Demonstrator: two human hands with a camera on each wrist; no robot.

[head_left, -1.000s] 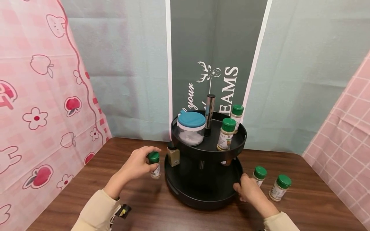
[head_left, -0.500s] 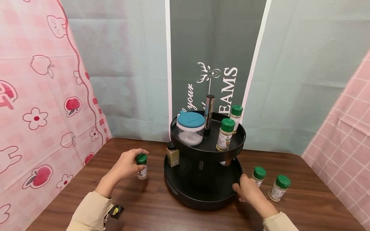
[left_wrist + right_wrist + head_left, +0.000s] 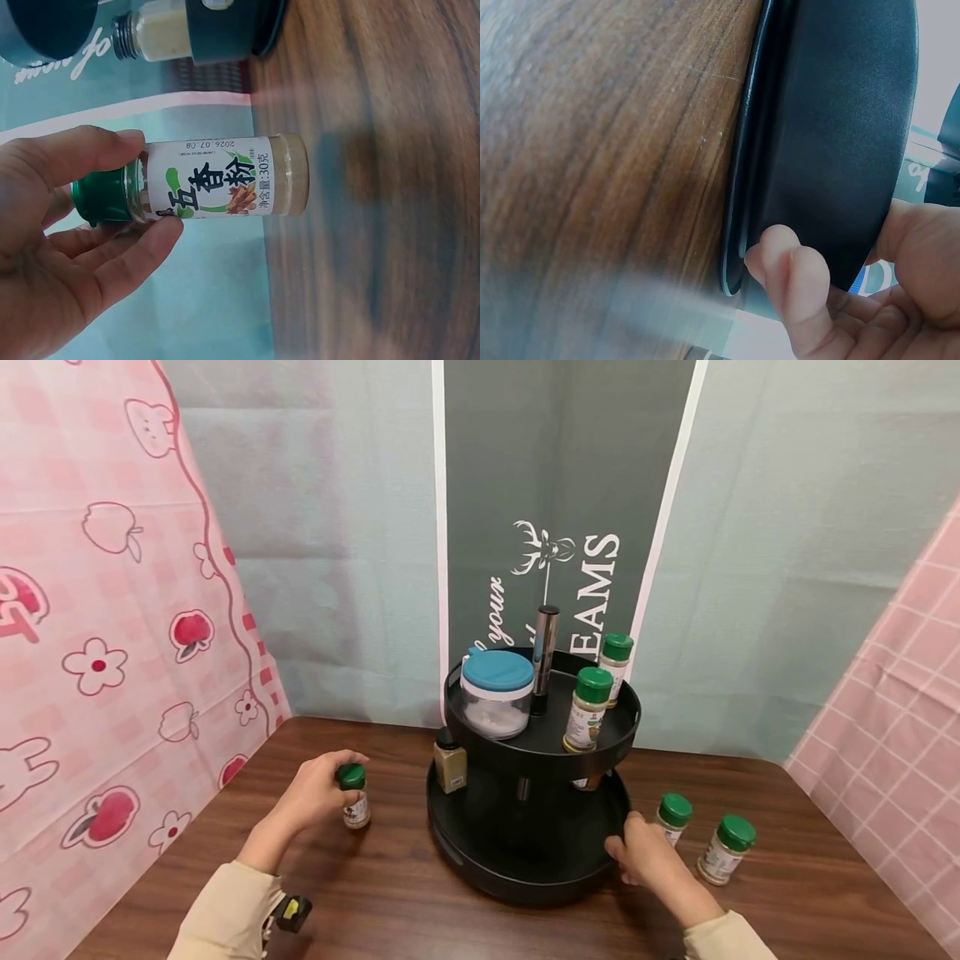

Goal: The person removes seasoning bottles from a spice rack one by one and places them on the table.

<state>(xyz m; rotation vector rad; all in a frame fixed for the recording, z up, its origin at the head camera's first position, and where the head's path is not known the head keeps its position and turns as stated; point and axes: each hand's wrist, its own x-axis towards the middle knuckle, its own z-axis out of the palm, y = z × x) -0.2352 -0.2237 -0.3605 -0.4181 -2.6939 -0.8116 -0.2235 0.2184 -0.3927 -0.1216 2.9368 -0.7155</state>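
At the left of the table, my left hand (image 3: 309,793) pinches a small spice jar (image 3: 357,814) near its green lid, thumb on one side and fingers on the other. The left wrist view shows the jar's white label (image 3: 210,180) and light brown powder at its base; the jar is upright, close over the wood. My right hand (image 3: 648,856) grips the right side of the lower tier of a black two-tier turntable (image 3: 517,889). In the right wrist view, curled fingers (image 3: 806,281) press the tier's outer wall and the thumb lies at its upper rim.
On the upper tier stand a blue-lidded jar (image 3: 497,693) and two green-lidded jars, one in front (image 3: 585,718). A square-sided bottle (image 3: 450,767) stands on the lower tier's left. Two more spice jars (image 3: 718,860) stand right of my right hand. Curtains hang behind.
My left hand has moved left with the spice jar, away from the turntable. My right hand stays on the lower tier, and the turntable keeps its position.
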